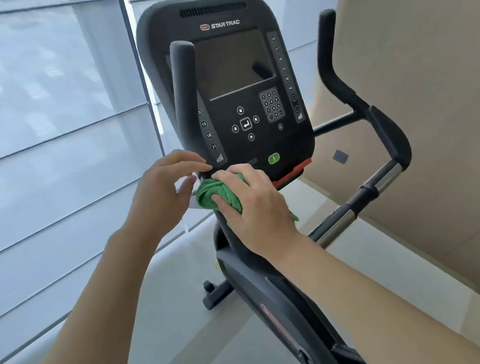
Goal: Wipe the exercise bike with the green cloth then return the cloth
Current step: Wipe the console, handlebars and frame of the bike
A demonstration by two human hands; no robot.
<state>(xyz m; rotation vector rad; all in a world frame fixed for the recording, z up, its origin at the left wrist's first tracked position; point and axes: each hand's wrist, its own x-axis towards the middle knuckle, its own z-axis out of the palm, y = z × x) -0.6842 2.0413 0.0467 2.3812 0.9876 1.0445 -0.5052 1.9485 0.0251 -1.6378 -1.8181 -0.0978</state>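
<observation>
Bike [285, 309]: we stand at the front of the exercise bike, facing it and looking down its frame; wiping is under way, so most of the task, and the cloth's return, still lies ahead.
Console [237, 88]: the black panel with its dark screen and buttons rises above our hands; we judge it wants light strokes, since a hard press could set off a key.
Handlebars [185, 96]: one upright post stands just left of the console, another well to the right with a chrome bar below; each needs the cloth wrapped round and drawn along it.
Right hand [256, 207]: our grip here is closed around the bunched cloth, pressing it against the stem just under the console's lower left corner.
Left hand [160, 190]: its fingers lie loose and hold nothing, the tips touching the foot of the left post beside the cloth; we use it to steady ourselves.
Cloth [214, 193]: the green cloth is wadded tight; we would do better to open it flatter, for more contact.
Green button [274, 158]: it sits near the cloth, so we steer round it.
</observation>
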